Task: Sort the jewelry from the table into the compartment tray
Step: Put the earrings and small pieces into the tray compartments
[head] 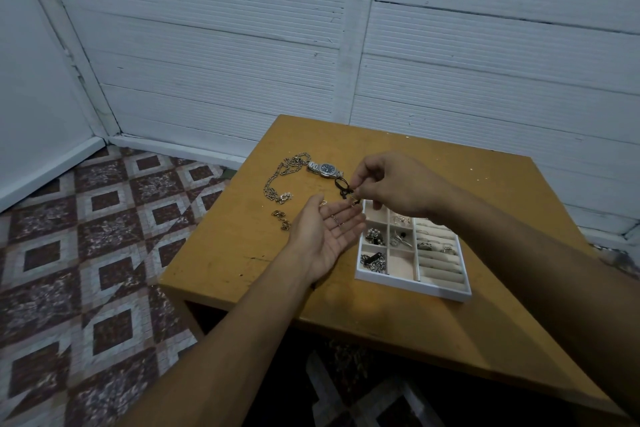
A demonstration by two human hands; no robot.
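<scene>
The white compartment tray (412,282) sits right of the table's middle, with beads, chains and rings in several cells and ring rolls on its right side. My left hand (322,236) is held palm up beside the tray's left edge, with a thin small piece lying on its fingers. My right hand (391,184) hovers over the tray's far corner and pinches a small gold piece with a black cord (343,188) hanging from it. On the table lie a silver watch (327,169), a long silver chain (280,177) and small gold pieces (282,218).
The wooden table (346,295) stands against a white panelled wall (346,45). Patterned floor tiles (86,253) lie to the left. The table's near edge runs below my forearms.
</scene>
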